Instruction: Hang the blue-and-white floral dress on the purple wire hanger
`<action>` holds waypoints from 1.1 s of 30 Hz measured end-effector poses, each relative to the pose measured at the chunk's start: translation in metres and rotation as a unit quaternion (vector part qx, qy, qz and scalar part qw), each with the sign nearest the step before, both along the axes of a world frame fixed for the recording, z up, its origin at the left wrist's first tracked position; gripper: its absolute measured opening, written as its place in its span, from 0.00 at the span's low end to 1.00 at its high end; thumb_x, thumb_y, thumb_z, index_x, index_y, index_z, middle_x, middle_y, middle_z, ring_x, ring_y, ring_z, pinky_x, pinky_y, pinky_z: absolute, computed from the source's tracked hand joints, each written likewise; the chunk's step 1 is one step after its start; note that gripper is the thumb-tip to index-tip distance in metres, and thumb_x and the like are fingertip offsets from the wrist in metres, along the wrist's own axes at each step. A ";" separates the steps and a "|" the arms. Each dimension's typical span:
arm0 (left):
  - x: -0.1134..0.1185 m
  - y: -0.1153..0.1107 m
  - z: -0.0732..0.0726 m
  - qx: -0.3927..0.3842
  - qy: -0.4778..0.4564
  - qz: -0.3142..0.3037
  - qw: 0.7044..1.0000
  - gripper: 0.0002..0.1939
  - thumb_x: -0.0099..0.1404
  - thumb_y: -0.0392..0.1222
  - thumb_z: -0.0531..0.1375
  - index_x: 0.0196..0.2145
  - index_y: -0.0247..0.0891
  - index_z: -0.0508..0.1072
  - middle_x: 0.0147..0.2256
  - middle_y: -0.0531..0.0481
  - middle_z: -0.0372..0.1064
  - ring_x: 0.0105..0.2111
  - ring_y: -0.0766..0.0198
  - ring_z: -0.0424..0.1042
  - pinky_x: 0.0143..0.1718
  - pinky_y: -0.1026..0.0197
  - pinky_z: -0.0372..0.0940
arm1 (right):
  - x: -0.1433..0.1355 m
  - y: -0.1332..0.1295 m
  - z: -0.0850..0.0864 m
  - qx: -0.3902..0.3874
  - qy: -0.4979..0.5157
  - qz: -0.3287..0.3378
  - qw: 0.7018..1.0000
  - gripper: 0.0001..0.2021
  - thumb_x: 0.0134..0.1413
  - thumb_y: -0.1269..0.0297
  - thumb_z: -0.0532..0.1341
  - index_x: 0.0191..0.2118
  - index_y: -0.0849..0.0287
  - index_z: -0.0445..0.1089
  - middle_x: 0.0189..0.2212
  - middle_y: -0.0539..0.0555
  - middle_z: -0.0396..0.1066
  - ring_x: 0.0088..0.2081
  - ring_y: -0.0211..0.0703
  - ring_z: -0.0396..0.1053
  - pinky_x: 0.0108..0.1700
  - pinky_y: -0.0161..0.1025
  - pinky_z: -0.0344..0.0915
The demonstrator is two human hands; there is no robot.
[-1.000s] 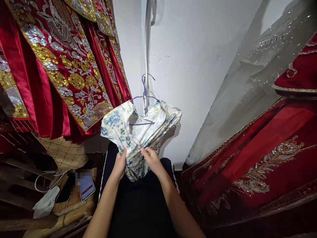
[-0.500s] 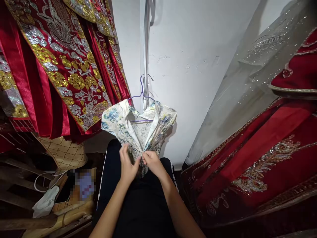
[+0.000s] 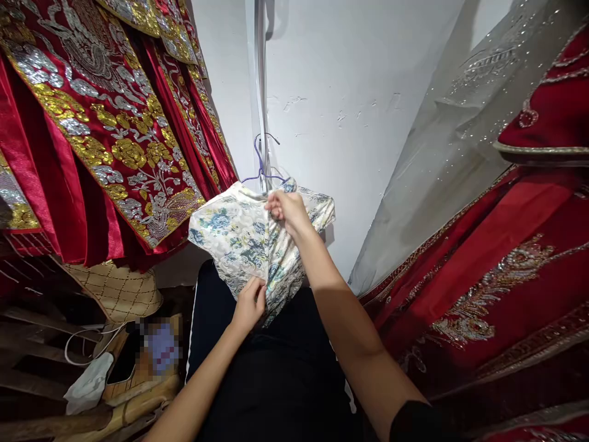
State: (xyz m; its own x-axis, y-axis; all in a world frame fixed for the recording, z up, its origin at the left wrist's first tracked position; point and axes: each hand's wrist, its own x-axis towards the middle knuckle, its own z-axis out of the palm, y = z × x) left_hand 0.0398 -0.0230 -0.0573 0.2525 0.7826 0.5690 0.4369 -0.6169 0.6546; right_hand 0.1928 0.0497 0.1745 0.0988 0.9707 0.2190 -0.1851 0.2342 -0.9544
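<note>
A white floral garment (image 3: 239,233) with blue, green and yellow flowers hangs on a purple hanger (image 3: 261,166) in front of me. Its front edges meet in a line down the middle. My left hand (image 3: 250,302) pinches the garment low on that line. Higher up, just under the collar, my right hand (image 3: 286,212) has its fingers closed at the top of the same line. The lower part of the garment lies over my dark-clothed lap.
Red gowns with gold and silver embroidery (image 3: 133,141) hang at the left. A sheer sparkling veil (image 3: 414,166) and a red beaded gown (image 3: 506,264) hang at the right. At lower left are a wooden seat (image 3: 133,408), a white cloth (image 3: 88,382) and a cable.
My right hand has moved up from the waist to the collar. The open front has come together. My left hand has closed from a loose spread onto the fabric.
</note>
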 end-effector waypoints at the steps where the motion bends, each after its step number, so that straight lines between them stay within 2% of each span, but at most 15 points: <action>1: -0.001 0.003 0.004 -0.001 0.019 -0.008 1.000 0.08 0.72 0.39 0.51 0.36 0.39 0.68 0.33 0.48 0.64 0.34 0.61 0.66 0.38 0.60 0.62 | -0.001 0.003 0.007 0.014 0.012 -0.008 1.000 0.10 0.56 0.73 0.56 0.24 0.62 0.67 0.18 0.51 0.71 0.14 0.26 0.54 0.16 0.26 0.46; 4: -0.004 0.015 0.038 0.012 0.062 -0.036 0.997 0.07 0.71 0.41 0.53 0.38 0.39 0.70 0.34 0.47 0.66 0.36 0.59 0.67 0.38 0.59 0.63 | -0.004 -0.002 0.010 0.066 0.006 0.001 0.998 0.09 0.54 0.70 0.56 0.25 0.61 0.66 0.17 0.50 0.70 0.14 0.27 0.55 0.16 0.26 0.47; 7: -0.005 0.031 0.106 0.083 0.035 -0.047 0.995 0.16 0.70 0.43 0.57 0.54 0.42 0.68 0.41 0.45 0.69 0.41 0.58 0.69 0.43 0.57 0.65 | -0.004 -0.017 -0.001 0.110 -0.023 0.020 0.993 0.09 0.54 0.68 0.56 0.24 0.61 0.67 0.16 0.49 0.69 0.15 0.28 0.57 0.17 0.26 0.50; 9: -0.002 0.042 0.157 0.150 -0.023 -0.013 0.988 0.21 0.71 0.43 0.55 0.61 0.42 0.63 0.42 0.45 0.70 0.38 0.60 0.69 0.41 0.57 0.65 | -0.004 -0.023 -0.007 0.135 -0.042 0.018 0.990 0.09 0.53 0.67 0.56 0.24 0.61 0.67 0.15 0.48 0.68 0.15 0.29 0.57 0.18 0.27 0.51; 12: 0.003 0.056 0.215 0.221 -0.007 0.014 0.975 0.11 0.72 0.41 0.55 0.48 0.39 0.73 0.39 0.46 0.72 0.35 0.62 0.69 0.39 0.59 0.64 | -0.006 -0.024 -0.013 0.171 -0.071 -0.006 0.983 0.10 0.54 0.65 0.56 0.25 0.60 0.68 0.16 0.48 0.68 0.16 0.30 0.57 0.20 0.29 0.53; 15: 0.007 0.061 0.237 0.268 0.045 0.009 0.962 0.07 0.70 0.40 0.56 0.37 0.37 0.73 0.34 0.48 0.72 0.36 0.62 0.69 0.40 0.60 0.63 | -0.009 -0.017 -0.030 0.172 -0.122 -0.080 0.974 0.12 0.56 0.62 0.57 0.25 0.59 0.69 0.16 0.48 0.67 0.18 0.33 0.61 0.23 0.31 0.56; 18: -0.007 0.061 0.238 0.285 -0.030 0.056 0.957 0.07 0.71 0.41 0.56 0.37 0.38 0.73 0.36 0.47 0.72 0.39 0.62 0.70 0.44 0.59 0.64 | -0.013 -0.016 -0.068 0.112 -0.183 -0.120 0.969 0.13 0.55 0.63 0.56 0.22 0.59 0.69 0.15 0.48 0.66 0.19 0.36 0.62 0.25 0.33 0.57; 21: -0.048 0.071 0.225 0.232 -0.272 0.155 0.921 0.08 0.70 0.44 0.57 0.38 0.38 0.72 0.39 0.48 0.71 0.41 0.63 0.70 0.47 0.60 0.65 | -0.019 -0.026 -0.109 0.042 -0.188 -0.092 0.977 0.12 0.52 0.66 0.56 0.19 0.58 0.68 0.13 0.47 0.64 0.19 0.37 0.61 0.25 0.34 0.56; 23: -0.082 0.080 0.204 0.130 -0.458 0.168 0.863 0.09 0.70 0.45 0.54 0.38 0.38 0.70 0.38 0.49 0.70 0.41 0.64 0.70 0.48 0.60 0.66 | -0.022 -0.038 -0.125 0.019 -0.172 -0.037 0.984 0.12 0.50 0.67 0.56 0.19 0.57 0.67 0.13 0.46 0.63 0.19 0.37 0.60 0.25 0.35 0.56; 24: -0.097 0.083 0.190 0.040 -0.518 0.138 0.843 0.09 0.70 0.44 0.53 0.36 0.38 0.69 0.36 0.48 0.70 0.41 0.64 0.71 0.49 0.60 0.66 | -0.022 -0.044 -0.128 0.019 -0.168 -0.002 0.986 0.12 0.50 0.67 0.56 0.19 0.57 0.67 0.13 0.46 0.63 0.19 0.37 0.60 0.25 0.34 0.56; 26: -0.115 0.086 0.154 -0.038 -0.536 0.127 0.834 0.13 0.71 0.41 0.48 0.32 0.37 0.68 0.31 0.45 0.70 0.40 0.61 0.72 0.47 0.57 0.68 | -0.021 -0.054 -0.125 0.033 -0.173 0.059 0.983 0.12 0.51 0.68 0.57 0.18 0.57 0.67 0.13 0.47 0.63 0.19 0.37 0.61 0.25 0.34 0.57; 28: -0.114 0.081 0.116 -0.150 -0.545 0.109 0.818 0.11 0.68 0.43 0.51 0.28 0.39 0.65 0.27 0.47 0.68 0.37 0.61 0.72 0.45 0.57 0.69 | -0.017 -0.061 -0.118 0.038 -0.199 0.109 0.973 0.12 0.51 0.68 0.57 0.19 0.57 0.68 0.14 0.47 0.64 0.19 0.36 0.61 0.24 0.34 0.56; 30: -0.097 0.073 0.089 -0.182 -0.538 0.111 0.815 0.12 0.64 0.43 0.56 0.25 0.39 0.62 0.24 0.49 0.65 0.33 0.62 0.72 0.42 0.58 0.69 | -0.012 -0.064 -0.114 0.016 -0.244 0.178 0.953 0.13 0.53 0.66 0.58 0.20 0.58 0.70 0.14 0.48 0.65 0.19 0.36 0.61 0.24 0.34 0.56; 32: -0.072 0.062 0.079 -0.192 -0.529 0.091 0.822 0.10 0.61 0.44 0.59 0.27 0.38 0.65 0.26 0.49 0.67 0.32 0.63 0.72 0.41 0.59 0.69 | -0.007 -0.063 -0.117 -0.010 -0.269 0.220 0.937 0.15 0.56 0.60 0.59 0.22 0.59 0.73 0.16 0.49 0.66 0.19 0.36 0.61 0.23 0.34 0.56; 33: -0.058 0.056 0.082 -0.189 -0.516 0.063 0.833 0.09 0.61 0.45 0.60 0.29 0.38 0.67 0.28 0.49 0.69 0.33 0.63 0.72 0.41 0.59 0.69 | -0.005 -0.060 -0.120 -0.015 -0.263 0.204 0.943 0.17 0.58 0.56 0.59 0.23 0.59 0.73 0.17 0.50 0.67 0.20 0.36 0.62 0.24 0.34 0.57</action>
State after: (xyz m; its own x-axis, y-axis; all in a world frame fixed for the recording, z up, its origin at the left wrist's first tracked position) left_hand -0.0184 0.0330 0.0244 -0.3165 0.9382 0.1399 -0.4320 -0.2738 0.8593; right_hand 0.1876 -0.0106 0.0546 -0.3997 0.9106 0.1049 0.2470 0.2172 -0.9443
